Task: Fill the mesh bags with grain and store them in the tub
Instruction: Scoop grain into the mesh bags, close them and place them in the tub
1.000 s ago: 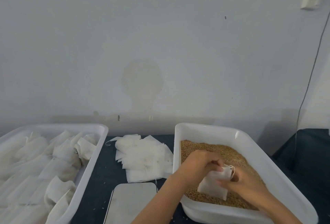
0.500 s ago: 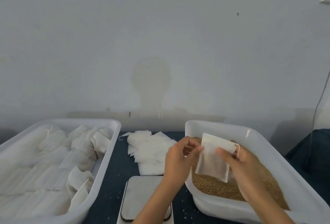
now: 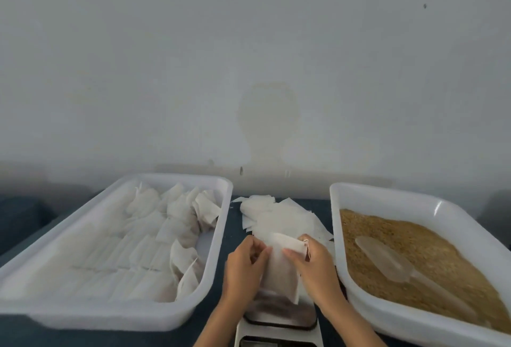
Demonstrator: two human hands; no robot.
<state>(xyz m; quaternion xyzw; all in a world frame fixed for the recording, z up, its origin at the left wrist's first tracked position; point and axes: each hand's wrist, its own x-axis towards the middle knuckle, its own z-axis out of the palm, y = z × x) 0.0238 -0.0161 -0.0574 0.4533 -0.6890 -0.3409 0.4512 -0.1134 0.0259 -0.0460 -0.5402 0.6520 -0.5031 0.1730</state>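
A white mesh bag (image 3: 280,269) hangs over a scale (image 3: 279,316) at the desk's near edge, pinched at its upper left side by the left hand (image 3: 243,263) and at its folded top by the right hand (image 3: 315,266). Behind it lies a loose pile of empty bags (image 3: 279,216) on the dark desk (image 3: 229,225). To the left a white tub (image 3: 193,305) holds rows of filled bags; to the right a grain tub (image 3: 340,208) holds brown grain (image 3: 431,241) and a translucent scoop (image 3: 387,261).
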